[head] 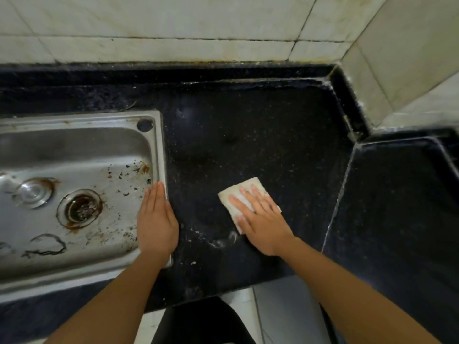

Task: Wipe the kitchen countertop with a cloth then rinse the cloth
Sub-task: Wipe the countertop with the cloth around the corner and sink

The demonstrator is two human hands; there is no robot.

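A folded white cloth (pixel 239 194) lies flat on the black speckled countertop (pixel 248 135), right of the sink. My right hand (pixel 260 217) presses down on it with straight, spread fingers, covering its near half. My left hand (pixel 156 222) rests flat on the right rim of the steel sink (pixel 74 120), fingers straight and together, holding nothing. A pale smear and crumbs mark the counter just left of the cloth.
The sink basin is stained, with a rusty drain (pixel 82 207) and a round metal fitting (pixel 33 192) at its left. Tiled walls (pixel 173 26) close the back and right corner. A second black counter section (pixel 397 207) runs along the right. Floor tiles show below the counter's front edge.
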